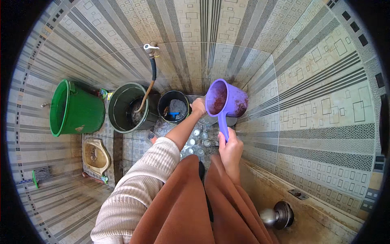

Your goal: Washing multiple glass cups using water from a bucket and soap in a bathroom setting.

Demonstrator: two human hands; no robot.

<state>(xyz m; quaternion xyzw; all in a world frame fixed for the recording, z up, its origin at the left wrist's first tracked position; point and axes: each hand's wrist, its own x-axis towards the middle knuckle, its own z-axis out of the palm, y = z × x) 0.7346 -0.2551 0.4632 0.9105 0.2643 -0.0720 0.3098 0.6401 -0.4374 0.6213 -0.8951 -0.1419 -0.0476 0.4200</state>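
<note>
In my right hand (231,146) is the handle of a purple plastic water dipper (236,100), tilted so that its stained, dark-spotted inside faces left. My left hand (198,105) reaches far forward, between a small black bucket (166,97) and the dipper. Its fingers are curled and partly hidden, so whether it grips anything does not show. Just below it lies a round, clear or metal dish (209,119), partly covered by the dipper. Several small glasses (191,142) stand on the wet tiled floor before my knees. Inside the black bucket are a blue-handled item (173,113) and dark water or cloth.
A dark green bucket (112,109) takes a hose (148,93) from the wall tap (150,48). Farther left stands a bright green bucket (82,113), above a squat toilet (97,155). Tiled walls close in, and a door with a round knob (269,217) is at right.
</note>
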